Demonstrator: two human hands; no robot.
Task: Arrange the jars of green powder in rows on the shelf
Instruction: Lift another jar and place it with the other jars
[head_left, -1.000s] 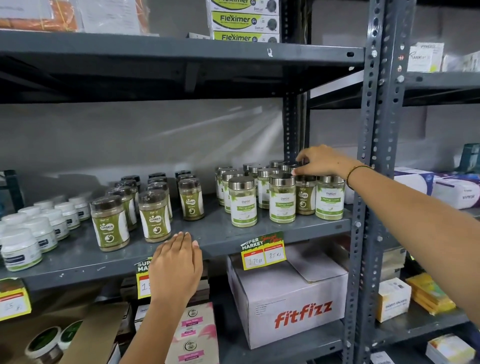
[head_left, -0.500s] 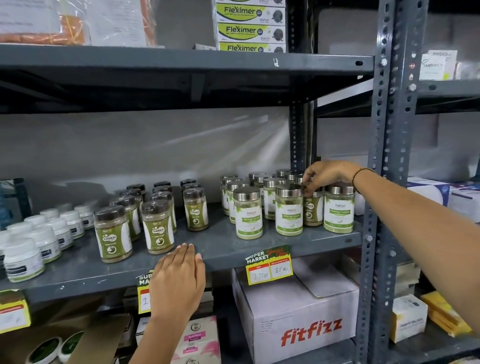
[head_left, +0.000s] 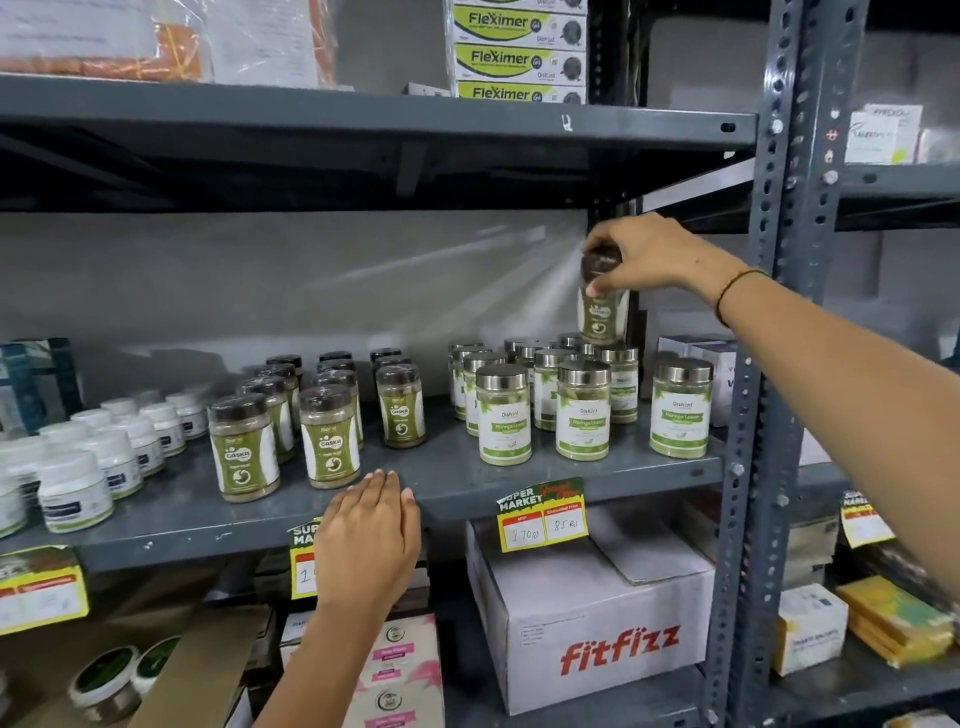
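My right hand (head_left: 652, 257) grips a dark-lidded jar of green powder (head_left: 602, 314) by its lid and holds it in the air above the silver-lidded jars (head_left: 582, 410) at the right of the grey shelf (head_left: 452, 478). Further left on the same shelf, several dark-lidded Gaska jars (head_left: 330, 434) stand in short rows running front to back. My left hand (head_left: 371, 540) lies flat on the shelf's front edge, fingers together, holding nothing.
White tubs (head_left: 93, 457) crowd the shelf's left end. One silver-lidded jar (head_left: 680, 408) stands alone beside the perforated upright post (head_left: 763, 364). The upper shelf (head_left: 363, 119) is close overhead. A Fitfizz carton (head_left: 597, 618) and price tags (head_left: 543, 517) sit below.
My right hand has lifted a dark-lidded jar up out of the silver-lidded group, where it was reaching among the lids. My left hand stays on the shelf edge.
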